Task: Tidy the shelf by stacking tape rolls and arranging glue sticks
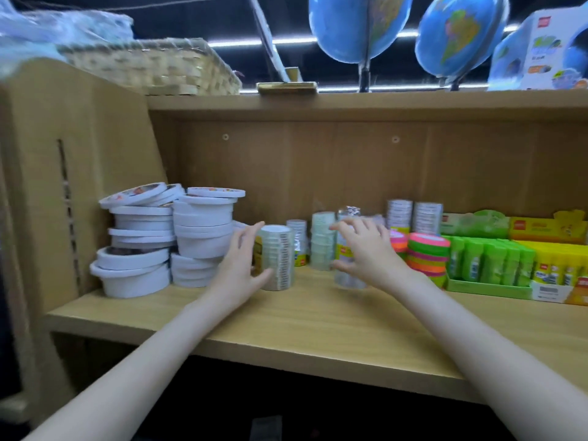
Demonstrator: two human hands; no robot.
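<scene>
Both arms reach onto a wooden shelf (318,316). The left hand (238,265) curves round the left side of a stack of clear tape rolls (280,259) standing upright, thumb low against its front. The right hand (366,249) spreads its fingers over a wrapped clear stack (346,246), blurred, so its grip cannot be told. Between them stand two more clear stacks (323,240). At the left, white tape rolls (168,237) sit in uneven piles, the topmost tilted. Right of the hands lie neon tape rolls (428,253), then green glue sticks (490,262) and yellow glue sticks (560,268) upright in trays. Two globes (410,30) and a woven basket (152,65) sit on top.
</scene>
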